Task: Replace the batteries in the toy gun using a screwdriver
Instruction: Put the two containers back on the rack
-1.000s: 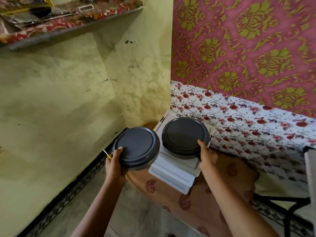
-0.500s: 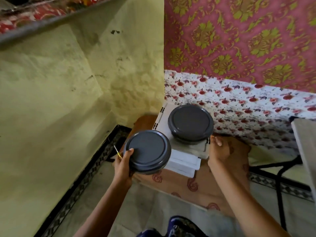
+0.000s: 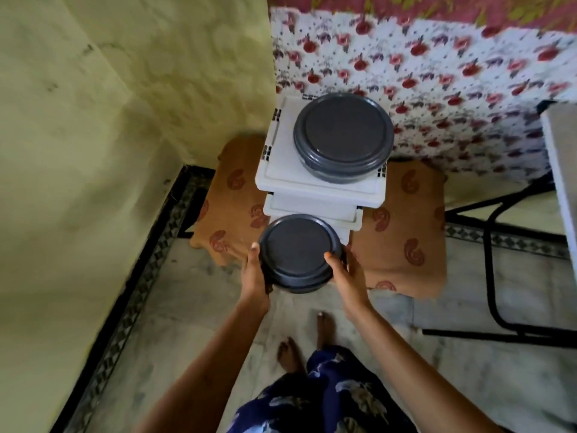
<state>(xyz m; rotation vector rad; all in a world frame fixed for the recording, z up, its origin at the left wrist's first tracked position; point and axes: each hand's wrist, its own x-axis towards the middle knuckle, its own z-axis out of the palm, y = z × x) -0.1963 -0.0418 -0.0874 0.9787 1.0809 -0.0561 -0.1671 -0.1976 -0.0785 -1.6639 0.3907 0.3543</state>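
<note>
— Both hands on one container? The left hand [image 3: 254,273] and right hand [image 3: 348,271] clasp opposite sides of a round grey lidded container [image 3: 299,252], thumbs on the lid's rim, held above the floor in front of a stack of white drawers [image 3: 315,195]

— And beyond them? A second grey container [image 3: 342,137] sits on the stack, which stands on a low seat under brown cloth [image 3: 406,232]

— The toy gun, the screwdriver? Neither is visible. The held container looks light, rigid and smooth; gripping its sides seems right, since the lid may lift off
</note>
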